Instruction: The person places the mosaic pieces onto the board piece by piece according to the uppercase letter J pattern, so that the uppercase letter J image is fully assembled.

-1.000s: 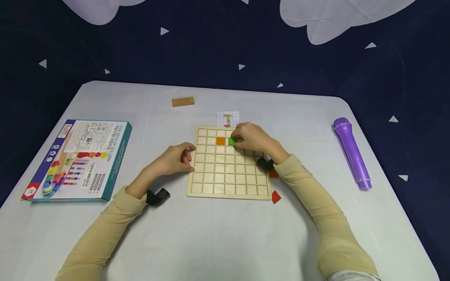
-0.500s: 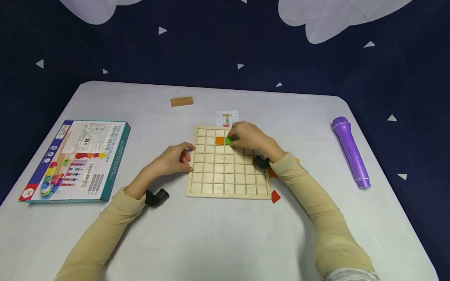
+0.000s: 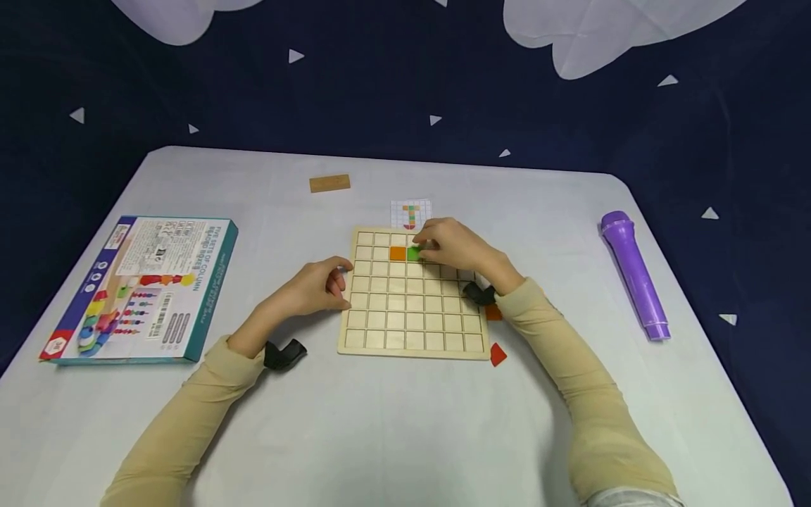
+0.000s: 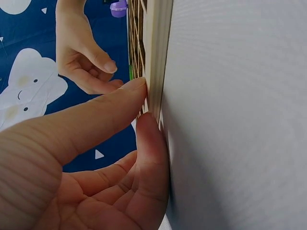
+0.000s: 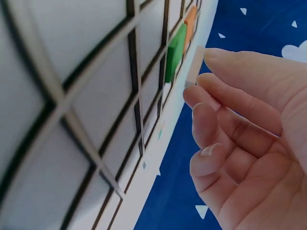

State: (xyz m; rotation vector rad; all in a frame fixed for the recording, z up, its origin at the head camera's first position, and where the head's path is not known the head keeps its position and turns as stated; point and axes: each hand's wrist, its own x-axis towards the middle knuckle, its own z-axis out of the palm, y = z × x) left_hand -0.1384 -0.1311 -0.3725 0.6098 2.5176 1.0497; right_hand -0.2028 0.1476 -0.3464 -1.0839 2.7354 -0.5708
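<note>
A pale wooden grid board (image 3: 395, 303) lies flat on the table. In its upper part an orange square tile (image 3: 398, 253) fills a cell, and a green square tile (image 3: 414, 253) sits just right of it. My right hand (image 3: 459, 246) hovers over the green tile, thumb and finger slightly parted. In the right wrist view a gap separates these fingertips (image 5: 211, 55) from the green tile (image 5: 175, 53), with nothing held. My left hand (image 3: 313, 286) touches the board's left edge with spread thumb and finger; the left wrist view shows both fingertips (image 4: 139, 84) against that edge.
A small pattern card (image 3: 410, 214) lies behind the board, with a wooden strip (image 3: 329, 184) farther back. Orange (image 3: 493, 312) and red (image 3: 498, 354) pieces lie by the board's right side. A boxed toy set (image 3: 142, 289) is left, a purple microphone-shaped object (image 3: 635, 276) right.
The green tile has slid left beside the orange one under my right hand. Those fingers have since spread and come off it. My left hand stays at the board's edge.
</note>
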